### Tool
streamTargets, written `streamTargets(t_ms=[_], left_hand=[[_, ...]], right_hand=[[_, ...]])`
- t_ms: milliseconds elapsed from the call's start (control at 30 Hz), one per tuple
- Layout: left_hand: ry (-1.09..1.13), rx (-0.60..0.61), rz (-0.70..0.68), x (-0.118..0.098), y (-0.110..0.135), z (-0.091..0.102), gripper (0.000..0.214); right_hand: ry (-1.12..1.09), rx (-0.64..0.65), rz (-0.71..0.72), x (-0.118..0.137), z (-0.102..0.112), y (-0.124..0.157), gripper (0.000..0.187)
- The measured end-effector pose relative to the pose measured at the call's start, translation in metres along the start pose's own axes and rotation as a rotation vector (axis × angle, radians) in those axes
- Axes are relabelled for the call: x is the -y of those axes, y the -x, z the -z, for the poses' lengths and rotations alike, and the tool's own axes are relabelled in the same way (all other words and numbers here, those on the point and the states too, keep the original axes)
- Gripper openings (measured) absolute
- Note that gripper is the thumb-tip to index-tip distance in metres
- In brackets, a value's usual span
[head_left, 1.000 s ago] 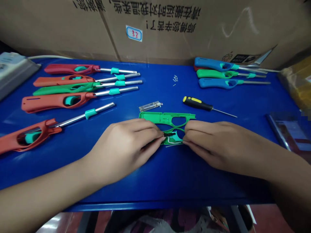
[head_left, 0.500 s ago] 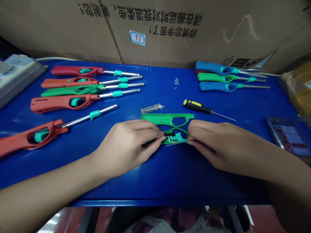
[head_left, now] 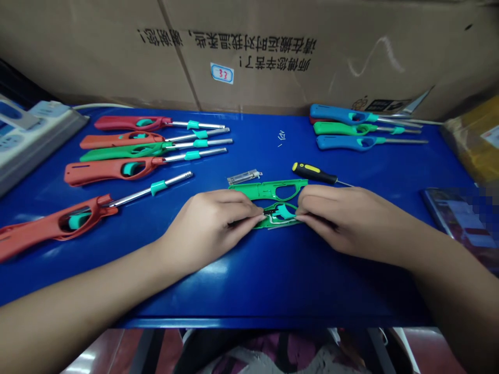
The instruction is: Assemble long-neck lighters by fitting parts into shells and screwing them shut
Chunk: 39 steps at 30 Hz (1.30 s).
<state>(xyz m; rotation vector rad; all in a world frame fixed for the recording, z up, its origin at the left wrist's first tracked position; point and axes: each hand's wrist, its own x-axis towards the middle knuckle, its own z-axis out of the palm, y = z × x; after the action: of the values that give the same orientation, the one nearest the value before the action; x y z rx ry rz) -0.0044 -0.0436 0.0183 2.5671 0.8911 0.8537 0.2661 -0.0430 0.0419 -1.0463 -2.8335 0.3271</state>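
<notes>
An opened green lighter shell half (head_left: 259, 223) lies on the blue table between my hands. Inside it are a teal trigger (head_left: 286, 212), a small black igniter part (head_left: 270, 212) and a thin white wire. My left hand (head_left: 218, 221) pinches the left end of the igniter part with thumb and forefinger. On the other side, my right hand (head_left: 343, 221) is closed at the trigger's right edge; its fingertips partly cover the contact. Just behind lies the matching green shell half (head_left: 251, 191), and beyond that a clear fuel tank (head_left: 245, 177).
Several assembled lighters (head_left: 113, 169) lie at left, more lighters (head_left: 346, 142) at back right. A screwdriver (head_left: 314, 171) sits behind my right hand. A phone (head_left: 460, 218) is at right, a power strip (head_left: 35, 132) at left. A cardboard box (head_left: 253, 98) stands along the back.
The whole view has shifted a little. The trigger and igniter part sit slightly tilted differently in the shell, and my right hand has moved slightly left, covering the screwdriver's tip.
</notes>
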Motion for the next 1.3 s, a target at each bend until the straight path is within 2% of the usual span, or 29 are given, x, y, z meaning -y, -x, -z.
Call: streamTargets(t_ms=[233,467,800,1300], left_hand=[[-0.025,0.028,-0.006,0.0008,0.0004,0.0005,0.013],[-0.040,0.038,0.050,-0.0008,0.0003,0.0011,0.013],[-0.064,0.027,0.055,-0.0019,-0.0002,0.0002,0.015],[-0.025,0.025,0.033,0.0019,0.0009,-0.0003,0.011]], right_hand=[[-0.034,0.031,-0.025,0.0015,-0.0029,0.0001,0.018],[-0.089,-0.050,-0.049,-0.0008,-0.0043,-0.0024,0.024],[-0.137,-0.018,-0.095,0.0036,0.0002,-0.0031,0.021],[-0.084,0.041,-0.059,0.0063,0.0020,0.0019,0.018]])
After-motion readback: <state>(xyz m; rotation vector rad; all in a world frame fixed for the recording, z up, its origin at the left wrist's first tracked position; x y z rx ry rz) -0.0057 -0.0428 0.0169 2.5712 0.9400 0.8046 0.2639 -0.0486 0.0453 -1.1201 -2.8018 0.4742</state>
